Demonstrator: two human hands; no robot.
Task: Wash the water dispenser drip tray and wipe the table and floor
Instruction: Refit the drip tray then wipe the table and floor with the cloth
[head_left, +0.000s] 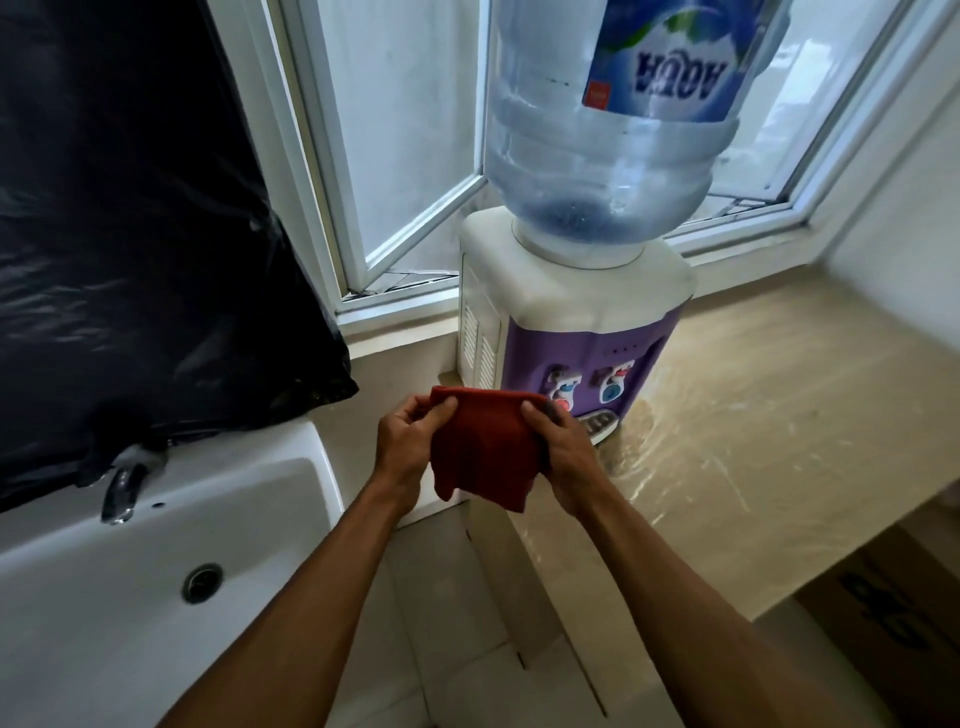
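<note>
The drip tray (598, 427) sits at the foot of the water dispenser (571, 312), under its two spouts, and is partly hidden behind the right hand (566, 457). In front of it, a red cloth (485, 447) hangs in the air between both hands. The left hand (410, 447) pinches its top left corner between thumb and fingers. The right hand grips the top right edge, thumb on the near face and fingers curled behind. The cloth's lower edge dangles loose over the gap where the bench (753, 415) ends.

The purple and white dispenser stands on the bench's left end and carries a big upturned water bottle (597, 156) with a blue label. The beige bench top runs off to the right, streaked with glare. Pale floor (457, 623) tiles show below the forearms.

To the left is a white sink (156, 545) with a metal tap (122, 491) and a round drain (202, 583). Black plastic sheeting (130, 234) hangs over the sink's back edge. A white-framed window (405, 156) stands behind the dispenser. A cardboard box (893, 613) sits under the bench at far right.
</note>
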